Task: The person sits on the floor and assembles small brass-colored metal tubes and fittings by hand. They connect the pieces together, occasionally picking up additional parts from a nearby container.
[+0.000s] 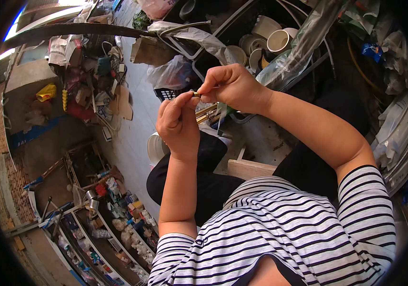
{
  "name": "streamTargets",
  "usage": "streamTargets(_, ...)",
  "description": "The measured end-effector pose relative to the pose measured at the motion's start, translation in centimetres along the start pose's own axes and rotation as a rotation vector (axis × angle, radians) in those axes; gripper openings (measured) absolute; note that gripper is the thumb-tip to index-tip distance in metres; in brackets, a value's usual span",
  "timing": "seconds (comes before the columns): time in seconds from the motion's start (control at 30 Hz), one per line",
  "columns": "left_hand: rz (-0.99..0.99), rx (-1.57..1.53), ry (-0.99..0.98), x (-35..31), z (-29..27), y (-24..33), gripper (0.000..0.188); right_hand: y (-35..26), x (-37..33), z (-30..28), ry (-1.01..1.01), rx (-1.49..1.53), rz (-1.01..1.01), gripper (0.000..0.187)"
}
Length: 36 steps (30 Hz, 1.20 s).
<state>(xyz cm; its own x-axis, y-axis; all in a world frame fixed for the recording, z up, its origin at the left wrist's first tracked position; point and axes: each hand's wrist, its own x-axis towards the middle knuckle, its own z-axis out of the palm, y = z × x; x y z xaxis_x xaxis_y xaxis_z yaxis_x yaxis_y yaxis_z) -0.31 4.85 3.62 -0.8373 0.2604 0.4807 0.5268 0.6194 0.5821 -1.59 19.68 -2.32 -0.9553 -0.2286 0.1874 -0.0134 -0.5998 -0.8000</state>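
Observation:
Raised in front of me, my left hand and my right hand meet fingertip to fingertip. Between them is a small brass-coloured piece with a dark part; its exact kind is too small to make out. Thumb and fingers of each hand pinch it, the left from the left side and the right from the right. Below the right hand lie several long brass-coloured rods or tubes, partly hidden by the hands. A clear plastic bag and a black slotted basket are just beyond the left hand.
White cylindrical plastic parts fill a dark crate at the far side. A white bucket stands left of my knees, a wooden board between my legs. Cluttered shelves line the left; plastic-wrapped bundles lean at the right.

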Motion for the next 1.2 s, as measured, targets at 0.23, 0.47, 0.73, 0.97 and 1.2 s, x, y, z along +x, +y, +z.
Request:
streamTargets(0.23,0.068,0.03,-0.052,0.5,-0.3,-0.5,0.015,-0.4,0.1,-0.1,-0.034,-0.115,-0.04,0.009)
streamTargets(0.47,-0.243,-0.331,-0.323,2.4,-1.8,-0.6,0.015,-0.5,-0.1,-0.2,-0.073,-0.062,-0.011,0.008)
streamTargets(0.73,-0.315,-0.352,-0.291,2.4,-1.6,-0.6,0.009,-0.5,-0.1,-0.4,-0.089,0.021,0.018,0.008)
streamTargets(0.97,-0.206,-0.012,-0.167,1.2,-1.6,0.5,0.006,-0.3,-0.4,-0.3,-0.05,-0.11,-0.097,0.007)
streamTargets(1.2,-0.17,0.093,-0.034,0.2,-0.6,2.0,0.009,0.2,-0.5,0.5,0.046,-0.074,-0.158,0.005)
